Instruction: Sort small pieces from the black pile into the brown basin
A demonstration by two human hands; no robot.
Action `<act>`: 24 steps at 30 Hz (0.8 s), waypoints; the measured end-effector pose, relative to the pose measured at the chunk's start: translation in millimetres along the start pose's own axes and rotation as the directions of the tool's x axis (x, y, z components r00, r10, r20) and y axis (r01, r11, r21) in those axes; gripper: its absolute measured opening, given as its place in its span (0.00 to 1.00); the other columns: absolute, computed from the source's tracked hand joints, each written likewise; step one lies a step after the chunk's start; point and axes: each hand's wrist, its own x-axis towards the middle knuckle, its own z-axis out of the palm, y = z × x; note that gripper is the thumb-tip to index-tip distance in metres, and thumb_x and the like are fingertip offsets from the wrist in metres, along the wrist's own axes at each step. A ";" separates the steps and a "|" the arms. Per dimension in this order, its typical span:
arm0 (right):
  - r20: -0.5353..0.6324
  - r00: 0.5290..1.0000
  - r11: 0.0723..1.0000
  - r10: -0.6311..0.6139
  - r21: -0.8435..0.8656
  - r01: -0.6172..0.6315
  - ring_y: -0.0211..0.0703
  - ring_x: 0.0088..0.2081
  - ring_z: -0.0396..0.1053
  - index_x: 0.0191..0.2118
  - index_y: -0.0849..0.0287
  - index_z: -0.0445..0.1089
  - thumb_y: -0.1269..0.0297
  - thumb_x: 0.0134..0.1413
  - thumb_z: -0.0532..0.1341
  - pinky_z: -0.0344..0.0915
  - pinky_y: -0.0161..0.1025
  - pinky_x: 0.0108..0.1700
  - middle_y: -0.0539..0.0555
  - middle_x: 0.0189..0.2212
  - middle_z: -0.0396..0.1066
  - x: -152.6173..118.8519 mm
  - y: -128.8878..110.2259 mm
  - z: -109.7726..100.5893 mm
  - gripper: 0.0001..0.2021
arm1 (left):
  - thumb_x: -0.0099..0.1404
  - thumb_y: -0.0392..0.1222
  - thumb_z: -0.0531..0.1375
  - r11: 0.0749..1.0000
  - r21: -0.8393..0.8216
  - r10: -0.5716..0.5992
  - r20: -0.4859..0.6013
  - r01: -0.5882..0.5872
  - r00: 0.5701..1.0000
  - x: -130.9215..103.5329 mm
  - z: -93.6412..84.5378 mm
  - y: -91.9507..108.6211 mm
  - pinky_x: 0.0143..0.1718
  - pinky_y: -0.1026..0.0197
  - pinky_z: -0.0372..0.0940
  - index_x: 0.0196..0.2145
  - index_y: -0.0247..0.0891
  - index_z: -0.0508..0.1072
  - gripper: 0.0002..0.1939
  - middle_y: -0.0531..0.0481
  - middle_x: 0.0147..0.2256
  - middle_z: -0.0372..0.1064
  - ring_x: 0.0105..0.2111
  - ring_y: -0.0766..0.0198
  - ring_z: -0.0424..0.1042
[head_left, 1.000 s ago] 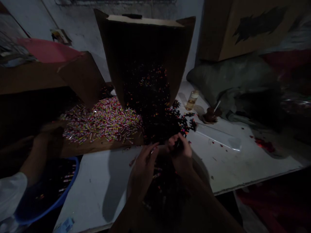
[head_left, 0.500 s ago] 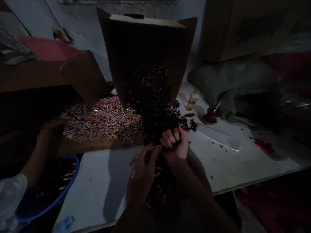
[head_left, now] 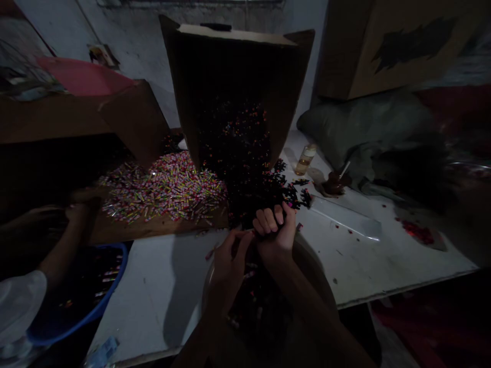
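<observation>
My left hand [head_left: 231, 258] has its thumb and fingers pressed together on something too small and dark to make out. Touching or nearly touching it is my right hand [head_left: 276, 230], its fingers curled around something dark, with a pink-tipped piece near the thumb. Both are above a round basin [head_left: 320, 268] that holds dark pieces and a few striped ones. Behind them a heap of small black pieces [head_left: 245, 179] spills from an upright cardboard box [head_left: 287, 97]. To its left lies a pile of striped, colourful little tubes [head_left: 172, 186].
Another person's arm [head_left: 67, 240] reaches in at the left over a blue basin [head_left: 115, 286]. On the white table [head_left: 149, 286] are a small bottle [head_left: 306, 159], a clear plastic sleeve [head_left: 345, 219] and red bits [head_left: 418, 232]. A grey-green sack [head_left: 337, 122] lies at the right.
The view has shifted slightly. My hands keep nearly the same pose, with the left fingertips a little closer to the right hand. At the left, the other person's second hand has come into sight.
</observation>
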 end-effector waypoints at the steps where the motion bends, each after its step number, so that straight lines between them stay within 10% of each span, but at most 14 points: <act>1: 0.003 1.000 1.000 -0.007 0.014 0.007 0.34 0.17 0.34 0.18 0.56 0.41 0.53 0.49 0.65 0.42 0.31 0.16 0.41 0.12 0.34 -0.1 0.2 -0.1 0.29 | 0.71 0.55 0.57 1.000 -0.002 0.007 0.024 -0.007 1.000 0.3 -0.1 0.3 0.36 0.65 0.61 0.35 0.41 0.74 0.16 0.55 0.31 0.73 0.33 0.63 0.69; 19: -0.127 0.992 0.999 -0.025 -0.032 0.021 0.35 0.16 0.32 0.19 0.54 0.42 0.52 0.53 0.60 0.41 0.35 0.16 0.39 0.10 0.35 -3.1 16.4 -10.7 0.26 | 0.72 0.42 0.55 0.911 0.219 0.275 0.304 -0.348 0.912 1.3 -9.5 -7.0 0.35 0.61 0.63 0.33 0.44 0.73 0.10 0.50 0.30 0.74 0.31 0.59 0.71; 24: 0.006 0.999 0.974 0.043 -0.221 -0.041 0.38 0.18 0.55 0.24 0.52 0.60 0.45 0.57 0.61 0.58 0.37 0.23 0.43 0.13 0.53 -8.2 12.9 -42.4 0.19 | 0.71 0.47 0.57 0.889 0.330 0.216 0.309 -0.317 0.926 -3.5 -9.4 -13.0 0.39 0.57 0.65 0.36 0.44 0.75 0.09 0.48 0.35 0.77 0.36 0.55 0.74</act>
